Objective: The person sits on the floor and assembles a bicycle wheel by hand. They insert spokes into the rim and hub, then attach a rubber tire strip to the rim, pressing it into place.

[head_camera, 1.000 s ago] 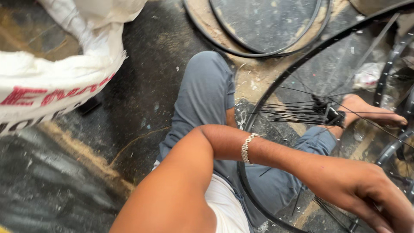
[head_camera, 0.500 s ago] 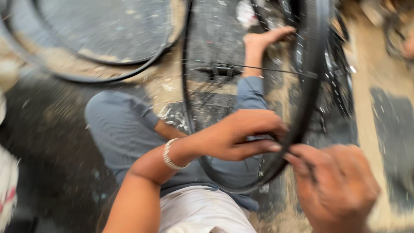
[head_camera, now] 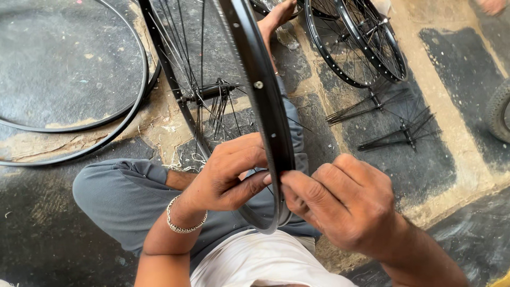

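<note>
So the black bicycle rim (head_camera: 264, 111) stands on edge over the person's lap, its lower curve at about 6 o'clock in the view, with thin spokes (head_camera: 183, 48) running in to a hub (head_camera: 210, 91) at roughly 11 o'clock from the hands. The left hand (head_camera: 226, 175) is clamped on the rim's inner side, thumb pressed against the wall; the right hand (head_camera: 345, 204) pinches the rim's edge just beside it, fingers (head_camera: 305, 191) closed tight. I'd guess the rim is stiff and light but wobbly while loosely spoked, so gripping the rim wall beats grabbing spokes, which look bendy. Out at 1 o'clock more spoked wheels (head_camera: 361, 42) lie on the floor (head_camera: 451, 159), loose hub-and-spoke bundles (head_camera: 398, 125) at 3, bare hoops (head_camera: 127, 101) at 10.
</note>
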